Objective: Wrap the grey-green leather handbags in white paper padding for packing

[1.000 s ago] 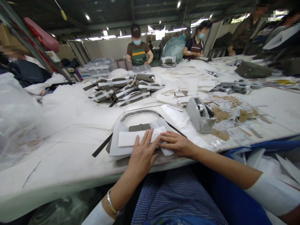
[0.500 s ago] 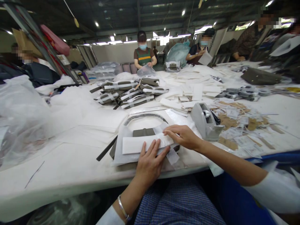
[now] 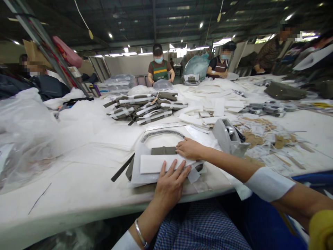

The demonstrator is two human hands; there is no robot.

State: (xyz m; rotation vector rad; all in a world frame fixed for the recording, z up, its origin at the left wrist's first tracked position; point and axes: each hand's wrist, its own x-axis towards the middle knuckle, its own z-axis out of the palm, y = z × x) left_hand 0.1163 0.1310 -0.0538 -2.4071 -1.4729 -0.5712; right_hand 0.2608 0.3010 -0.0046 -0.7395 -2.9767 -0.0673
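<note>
A white foam strip (image 3: 153,164) lies across a dark olive bag (image 3: 129,171), over a sheet of thin white wrapping (image 3: 137,177). The bag's curved, wrapped handle (image 3: 162,132) points away from me. My left hand (image 3: 171,180) rests on the strip with its fingers spread and holds nothing. At the upper right of the bag my right hand (image 3: 191,149) lies palm down, fingers stretched to the left over the olive flap (image 3: 163,150).
A grey tape dispenser (image 3: 229,137) stands right of the bag. Wrapped handles (image 3: 145,106) are piled behind it. Tags (image 3: 279,141) lie scattered at the right, plastic bags (image 3: 26,135) at the left. Several people work around the table.
My right hand has moved left from the strip's right end onto the flap, its fingers now straighter. My left hand stays on the strip. The view has tilted up slightly.
</note>
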